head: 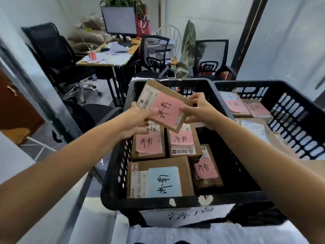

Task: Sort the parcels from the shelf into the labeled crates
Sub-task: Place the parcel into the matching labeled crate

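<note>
Left hand point(139, 118) and right hand point(202, 111) each clasp an edge of the pink-labelled parcel point(164, 104), tilted above the left black crate point(175, 202); four parcels lie inside.

Back of the room: a dark monitor point(119, 21) stands on a wooden desk point(134, 45) strewn with papers point(112, 50), a red roll point(91, 55) near its front corner. Black office chair point(52, 50) on the left, two mesh chairs point(154, 50) right of the desk, a green garment point(188, 43) hanging between them, and a leafy plant point(121, 1) behind the screen.
</note>
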